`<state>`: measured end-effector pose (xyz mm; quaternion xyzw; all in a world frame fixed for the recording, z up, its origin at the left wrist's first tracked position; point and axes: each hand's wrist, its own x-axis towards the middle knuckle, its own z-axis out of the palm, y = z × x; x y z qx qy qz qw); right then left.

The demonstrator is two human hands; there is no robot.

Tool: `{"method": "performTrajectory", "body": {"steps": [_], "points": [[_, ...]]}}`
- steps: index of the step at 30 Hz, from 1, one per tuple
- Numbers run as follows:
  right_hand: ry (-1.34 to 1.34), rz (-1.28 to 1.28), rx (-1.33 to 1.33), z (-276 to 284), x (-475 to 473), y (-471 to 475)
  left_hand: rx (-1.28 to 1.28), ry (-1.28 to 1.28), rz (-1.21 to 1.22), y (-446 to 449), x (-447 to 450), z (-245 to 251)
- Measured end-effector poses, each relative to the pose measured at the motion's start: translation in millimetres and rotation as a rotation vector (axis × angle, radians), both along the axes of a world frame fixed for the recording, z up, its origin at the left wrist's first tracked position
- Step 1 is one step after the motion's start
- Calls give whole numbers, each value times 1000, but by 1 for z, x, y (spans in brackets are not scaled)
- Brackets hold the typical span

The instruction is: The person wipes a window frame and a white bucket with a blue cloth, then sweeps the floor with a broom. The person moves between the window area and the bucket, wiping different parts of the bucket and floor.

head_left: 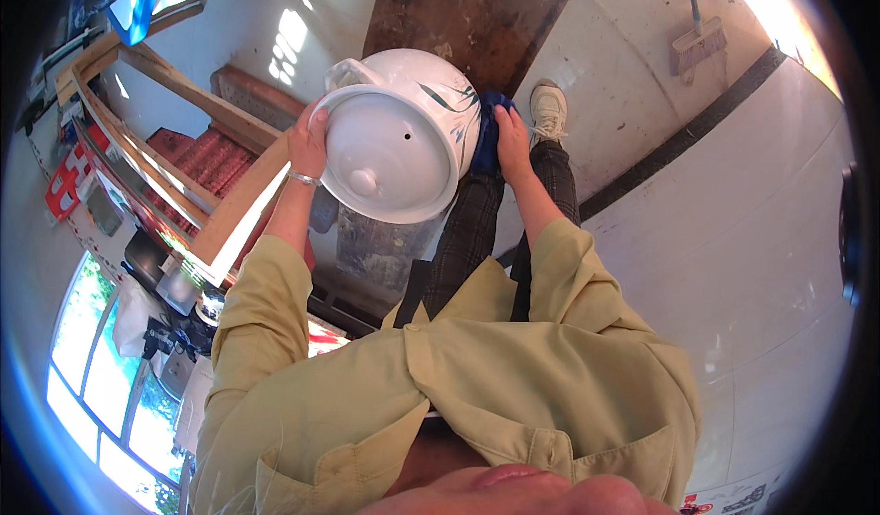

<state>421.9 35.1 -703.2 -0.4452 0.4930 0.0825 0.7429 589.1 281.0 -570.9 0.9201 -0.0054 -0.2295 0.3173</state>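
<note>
A white lidded pot (pixel 423 78), painted with green leaves and blue flowers, is tilted so that its lid (pixel 385 151) faces me. The lid has a round knob (pixel 364 182) and one small dark hole. My left hand (pixel 307 144) grips the rim at the left, below a loop handle (pixel 354 72). At the pot's right side, my right hand (pixel 512 142) holds a dark blue cloth (pixel 487 133) against the painted wall. The pot is above or in front of my right-hand-side leg; what supports it underneath is hidden.
A wooden frame (pixel 240 209) with a dark red ridged surface (pixel 199 171) stands close on the left. Ahead lies a stained brown board (pixel 460 13). A broom (pixel 698 44) rests on the floor at the upper right, near a dark floor strip (pixel 677 137).
</note>
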Motion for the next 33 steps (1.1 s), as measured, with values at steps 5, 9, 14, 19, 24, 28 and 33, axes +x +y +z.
{"method": "performTrajectory", "body": {"steps": [5, 9, 14, 19, 24, 28, 33], "points": [[238, 113, 193, 22, -42, 5, -84, 44, 77, 0, 1, -3], [257, -198, 683, 42, -41, -39, -81, -20, 27, 2, 2, -3], [-227, -331, 814, 67, -4, -105, -127, 24, 29, 3, 3, -2], [-249, -271, 775, 103, 30, -120, -152, 48, -5, 6, 4, -6], [-174, -153, 519, 126, 45, -119, -281, 78, -28, 10, 5, -11], [-305, -42, 394, 128, 67, -114, -274, 76, -19, 10, 4, -12], [-354, 157, 27, 126, 107, -101, -267, 70, 13, 7, 4, -12]]}}
